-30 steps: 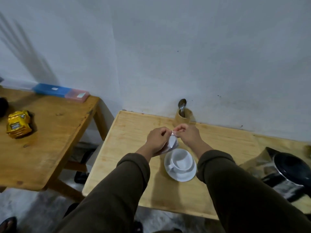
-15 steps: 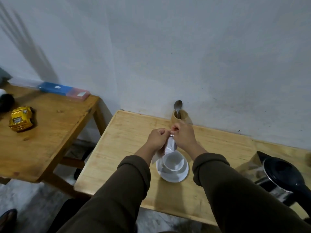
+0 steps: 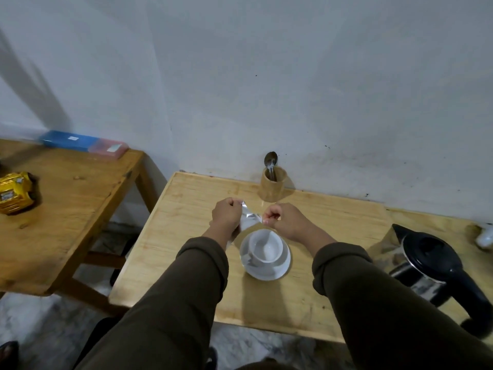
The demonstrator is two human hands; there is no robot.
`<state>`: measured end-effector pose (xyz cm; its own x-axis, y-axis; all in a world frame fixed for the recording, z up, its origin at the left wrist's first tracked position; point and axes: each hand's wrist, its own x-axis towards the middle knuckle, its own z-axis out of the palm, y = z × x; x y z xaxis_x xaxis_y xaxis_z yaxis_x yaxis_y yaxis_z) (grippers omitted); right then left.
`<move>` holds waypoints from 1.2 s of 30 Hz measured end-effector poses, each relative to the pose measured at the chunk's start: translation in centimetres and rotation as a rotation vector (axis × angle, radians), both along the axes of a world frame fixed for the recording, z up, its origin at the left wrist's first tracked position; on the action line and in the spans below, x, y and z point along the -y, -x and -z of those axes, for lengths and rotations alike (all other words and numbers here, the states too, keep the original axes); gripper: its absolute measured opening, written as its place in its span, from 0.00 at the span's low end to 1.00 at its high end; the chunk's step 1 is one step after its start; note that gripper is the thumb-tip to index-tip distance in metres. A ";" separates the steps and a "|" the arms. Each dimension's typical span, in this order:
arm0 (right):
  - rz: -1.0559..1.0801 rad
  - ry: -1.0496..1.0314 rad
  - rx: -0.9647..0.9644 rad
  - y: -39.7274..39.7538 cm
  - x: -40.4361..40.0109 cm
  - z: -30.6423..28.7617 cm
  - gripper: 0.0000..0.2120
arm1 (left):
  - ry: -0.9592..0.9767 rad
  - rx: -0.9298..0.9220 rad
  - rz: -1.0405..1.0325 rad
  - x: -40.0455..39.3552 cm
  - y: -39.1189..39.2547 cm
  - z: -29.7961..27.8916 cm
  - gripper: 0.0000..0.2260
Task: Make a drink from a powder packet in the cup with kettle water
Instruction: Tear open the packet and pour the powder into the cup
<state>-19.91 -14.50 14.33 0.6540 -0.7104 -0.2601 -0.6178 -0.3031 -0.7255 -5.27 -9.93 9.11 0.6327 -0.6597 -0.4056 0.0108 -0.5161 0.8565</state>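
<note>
Light wooden table set against the wall: bears a white saucer near centre, a wooden holder at the back edge, and a steel kettle to the right. Darker wooden side table to the left: bears a blue-and-pink box at the wall and a yellow packet.

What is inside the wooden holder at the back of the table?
A metal spoon stands in the wooden holder, bowl end up above the rim. The holder's wall covers the lower handle and anything else deeper inside.
</note>
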 end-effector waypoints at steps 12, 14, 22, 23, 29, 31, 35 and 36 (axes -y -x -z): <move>0.050 0.006 0.004 2.5 -1.2 -0.1 0.12 | -0.035 -0.040 0.054 -0.3 1.6 0.7 0.13; 0.115 0.046 0.027 2.8 -1.7 0.2 0.14 | -0.078 -0.036 0.102 -0.6 1.5 0.8 0.14; 0.181 -0.037 0.027 3.0 -3.8 2.4 0.07 | -0.222 0.053 0.300 -1.7 2.7 1.8 0.14; 0.180 -0.025 0.014 3.1 -4.0 2.7 0.08 | -0.250 0.058 0.323 -1.6 2.8 2.0 0.15; 0.120 0.080 -0.098 3.3 -4.5 3.7 0.16 | -0.402 0.125 0.387 -0.8 3.1 1.7 0.22; 0.148 0.132 -0.120 3.0 -4.3 4.0 0.15 | -0.415 0.136 0.375 -0.7 3.1 1.2 0.25; 0.278 0.111 -0.082 3.0 -4.0 4.6 0.14 | -0.435 0.026 0.450 -0.4 2.3 0.1 0.24; 0.293 0.101 -0.070 3.0 -4.0 4.7 0.12 | -0.417 -0.074 0.424 -0.3 2.0 -0.2 0.21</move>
<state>-22.89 -10.54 9.61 0.4004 -0.8906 -0.2158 -0.7368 -0.1729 -0.6536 -7.30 -9.63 9.35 0.3087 -0.6244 -0.7175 -0.2177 -0.7807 0.5857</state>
